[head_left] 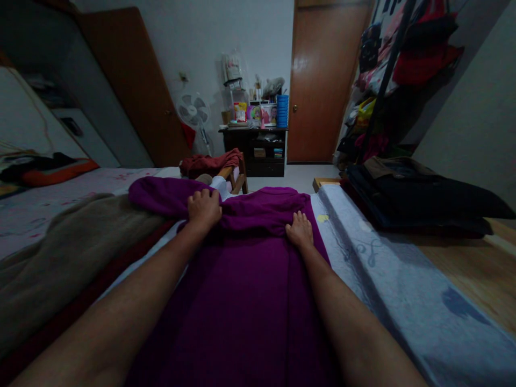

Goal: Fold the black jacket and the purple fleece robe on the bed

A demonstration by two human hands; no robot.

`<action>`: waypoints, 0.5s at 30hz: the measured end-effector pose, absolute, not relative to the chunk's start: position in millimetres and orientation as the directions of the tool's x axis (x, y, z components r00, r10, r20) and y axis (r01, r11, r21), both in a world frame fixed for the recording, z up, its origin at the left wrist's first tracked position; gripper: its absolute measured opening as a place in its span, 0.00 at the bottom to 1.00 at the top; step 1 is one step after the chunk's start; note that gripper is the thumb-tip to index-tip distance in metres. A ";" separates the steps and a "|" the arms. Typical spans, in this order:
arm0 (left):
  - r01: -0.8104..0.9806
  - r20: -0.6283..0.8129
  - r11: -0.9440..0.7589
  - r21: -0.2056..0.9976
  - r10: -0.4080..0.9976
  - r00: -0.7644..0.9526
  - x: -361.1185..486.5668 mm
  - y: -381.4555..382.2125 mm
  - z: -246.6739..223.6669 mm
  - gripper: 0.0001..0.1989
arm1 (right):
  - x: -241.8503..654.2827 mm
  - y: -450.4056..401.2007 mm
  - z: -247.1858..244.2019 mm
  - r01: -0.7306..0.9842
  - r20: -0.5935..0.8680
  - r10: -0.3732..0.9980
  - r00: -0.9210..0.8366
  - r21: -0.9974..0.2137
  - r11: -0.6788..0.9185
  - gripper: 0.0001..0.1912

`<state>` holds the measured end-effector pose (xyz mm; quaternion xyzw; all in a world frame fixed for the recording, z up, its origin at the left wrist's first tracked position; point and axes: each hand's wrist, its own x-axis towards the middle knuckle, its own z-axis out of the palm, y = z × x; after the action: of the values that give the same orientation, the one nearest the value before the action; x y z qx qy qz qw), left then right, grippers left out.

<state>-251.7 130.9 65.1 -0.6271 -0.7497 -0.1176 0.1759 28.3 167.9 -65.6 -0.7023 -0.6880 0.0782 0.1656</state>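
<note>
A purple long-sleeved garment point(245, 301) lies spread on a pale blue patterned cloth point(363, 274), running from the near edge of the view away from me. Its far part is bunched into folds, and one sleeve sticks out to the left. My left hand point(204, 208) has its fingers curled into the fabric where that sleeve meets the body. On the right side of the garment, my right hand point(300, 229) is closed on the folded cloth near its edge. Both arms reach forward over it; the fingertips are partly hidden in the fabric.
Left of the garment lies a brown-grey cloth point(80, 242) on the bed point(105, 183). A stack of dark folded clothes point(423, 196) rests on a wooden surface point(467, 258) at right. Beyond are a wooden chair point(241, 174) draped with red cloth, a fan point(193, 110) and a door point(318, 80).
</note>
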 end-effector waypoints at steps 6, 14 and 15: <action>0.816 0.149 -0.568 -0.110 0.802 0.579 -175.6 117.4 -5.3 0.25 | 27.1 169.0 -65.4 0.956 0.084 0.996 0.008 -0.294 0.017 0.32; 0.892 0.329 -0.440 -0.100 0.832 0.447 -124.8 134.4 -47.6 0.16 | 38.7 190.7 -45.4 0.930 0.025 1.000 -0.003 -0.368 0.011 0.26; 0.888 0.359 -0.445 -0.113 0.815 0.454 -121.0 134.8 -47.5 0.13 | 41.2 198.3 -41.4 0.915 0.022 0.999 0.034 -0.402 -0.022 0.24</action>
<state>-121.0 134.8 -47.5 -0.8405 -0.5066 -0.1271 0.1437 41.2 198.3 -41.4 -0.7020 -0.6818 0.1349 0.1554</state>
